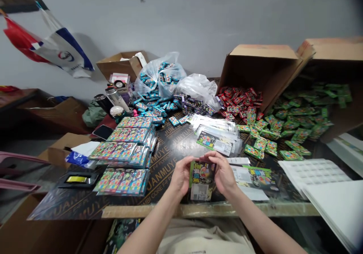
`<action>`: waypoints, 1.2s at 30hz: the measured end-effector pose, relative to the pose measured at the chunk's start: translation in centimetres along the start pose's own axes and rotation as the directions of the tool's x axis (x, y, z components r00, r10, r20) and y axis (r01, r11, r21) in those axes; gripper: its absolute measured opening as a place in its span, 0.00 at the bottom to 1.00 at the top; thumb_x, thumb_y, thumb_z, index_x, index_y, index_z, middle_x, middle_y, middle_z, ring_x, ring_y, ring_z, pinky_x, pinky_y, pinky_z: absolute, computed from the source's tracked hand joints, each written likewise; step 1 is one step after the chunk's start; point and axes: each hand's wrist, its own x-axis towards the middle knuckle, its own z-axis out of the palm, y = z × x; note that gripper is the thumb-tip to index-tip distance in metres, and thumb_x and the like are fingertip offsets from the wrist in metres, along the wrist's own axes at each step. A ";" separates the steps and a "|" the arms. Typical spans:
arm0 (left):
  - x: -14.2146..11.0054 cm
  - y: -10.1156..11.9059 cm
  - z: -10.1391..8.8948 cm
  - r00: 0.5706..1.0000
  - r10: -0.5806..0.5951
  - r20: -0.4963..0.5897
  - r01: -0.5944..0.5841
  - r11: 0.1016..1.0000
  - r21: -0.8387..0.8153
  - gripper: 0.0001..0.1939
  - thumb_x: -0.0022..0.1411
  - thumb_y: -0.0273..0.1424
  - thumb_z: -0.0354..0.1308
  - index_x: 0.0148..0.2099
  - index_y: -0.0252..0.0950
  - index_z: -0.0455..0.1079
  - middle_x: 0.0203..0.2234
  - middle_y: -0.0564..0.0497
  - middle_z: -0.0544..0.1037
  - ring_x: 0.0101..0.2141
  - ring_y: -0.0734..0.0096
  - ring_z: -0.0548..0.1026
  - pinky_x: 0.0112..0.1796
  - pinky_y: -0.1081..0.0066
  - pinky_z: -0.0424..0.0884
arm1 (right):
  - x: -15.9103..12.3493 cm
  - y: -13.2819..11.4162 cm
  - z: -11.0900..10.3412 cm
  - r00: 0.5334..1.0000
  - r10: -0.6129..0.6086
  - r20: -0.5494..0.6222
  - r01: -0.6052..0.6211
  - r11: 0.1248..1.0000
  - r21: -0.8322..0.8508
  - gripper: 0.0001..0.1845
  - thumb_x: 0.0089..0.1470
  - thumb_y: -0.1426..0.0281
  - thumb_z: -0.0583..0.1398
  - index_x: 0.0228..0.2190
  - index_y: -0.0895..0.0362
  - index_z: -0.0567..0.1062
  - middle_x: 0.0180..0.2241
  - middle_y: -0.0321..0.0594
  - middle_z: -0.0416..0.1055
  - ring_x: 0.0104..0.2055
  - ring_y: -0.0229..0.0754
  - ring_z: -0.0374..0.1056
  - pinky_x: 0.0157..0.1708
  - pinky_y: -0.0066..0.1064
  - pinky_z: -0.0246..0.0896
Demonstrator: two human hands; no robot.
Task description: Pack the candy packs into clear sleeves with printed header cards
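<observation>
Viewing through the head camera, I find the left hand (181,176) and right hand (224,173) closed on opposite side edges of a green-and-black printed packet (202,182), fingertips converging at its top, near the tabletop's (167,145) front edge. Stacked multi-box packs (121,150) lie to its left; printed sleeves (217,142) lie beyond, small green boxes (263,144) farther right.

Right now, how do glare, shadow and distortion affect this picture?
Head view: whitish glare on the black plywood tabletop; deep shadow inside the rightmost cardboard box; small print on the handled green-and-black package too small to read; edges stretched, upper right corner dark.
</observation>
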 end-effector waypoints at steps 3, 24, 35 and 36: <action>-0.1 2.5 -0.8 0.987 -0.088 0.134 0.060 0.978 0.200 0.10 0.43 0.24 0.57 0.31 0.30 0.75 0.30 0.45 0.79 0.35 0.66 0.75 0.37 0.70 0.68 | 0.0 -0.4 -0.2 0.993 0.077 0.089 -0.069 0.994 -0.085 0.06 0.44 0.68 0.61 0.28 0.56 0.73 0.28 0.38 0.75 0.32 0.43 0.70 0.35 0.34 0.64; -2.2 6.2 -0.9 0.857 0.223 0.464 -0.515 0.337 0.788 0.05 0.51 0.28 0.58 0.28 0.33 0.74 0.23 0.48 0.77 0.26 0.69 0.74 0.29 0.73 0.69 | -1.6 -2.7 -0.1 0.932 -0.190 0.309 0.355 0.658 -0.665 0.07 0.48 0.68 0.60 0.27 0.58 0.77 0.23 0.37 0.73 0.24 0.37 0.68 0.25 0.27 0.64; -3.0 5.4 -2.2 0.788 0.269 0.553 -0.612 0.253 0.749 0.06 0.50 0.31 0.61 0.32 0.37 0.75 0.32 0.46 0.78 0.32 0.66 0.75 0.36 0.69 0.71 | -2.5 -0.7 -2.1 0.856 -0.334 0.394 0.514 0.629 -0.583 0.10 0.48 0.71 0.60 0.35 0.51 0.76 0.40 0.39 0.73 0.44 0.44 0.68 0.46 0.40 0.62; -2.9 5.4 -2.1 0.813 0.275 0.513 -0.579 0.286 0.764 0.07 0.49 0.32 0.61 0.34 0.37 0.75 0.31 0.47 0.78 0.31 0.66 0.76 0.34 0.69 0.72 | -2.5 -0.7 -2.0 0.859 -0.335 0.386 0.509 0.632 -0.584 0.10 0.48 0.71 0.59 0.35 0.51 0.76 0.40 0.39 0.73 0.44 0.44 0.68 0.46 0.41 0.62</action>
